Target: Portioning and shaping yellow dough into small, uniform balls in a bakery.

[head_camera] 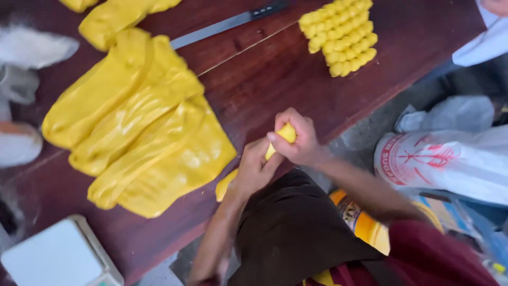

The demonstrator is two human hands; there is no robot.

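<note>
A dark reddish-brown wooden table [296, 79] is taking up most of the space beyond the hands, its planks running away from them, with a seam showing between two boards. To the left of the hands, long folded slabs of yellow dough [143, 127] are lying across the table, glossy and overlapping, reaching almost to the table's near edge. Grey concrete floor [365, 132] is showing to the right of the hands, past the table edge. On that floor, well to the right, a white plastic sack with red print [450, 164] is lying beside a crumpled grey bag [455, 112]. Below the hands, a yellow bucket [365, 222] is peeking out behind the person's dark apron. Down at the lower left, well away from the hands, a white weighing scale [58, 257] is sitting on the table corner. Beyond the hands, far up the table, a heap of small yellow dough pieces [341, 34] is stacked in neat rows, and a long knife [222, 25] is lying to its left.

The left hand [254, 167] and the right hand [299, 140] are meeting just over the table's near edge, both closing around a small yellow dough lump [283, 139], pinching it between the fingers. Another small yellow piece [225, 184] is sitting at the table edge just beside the left wrist.
</note>
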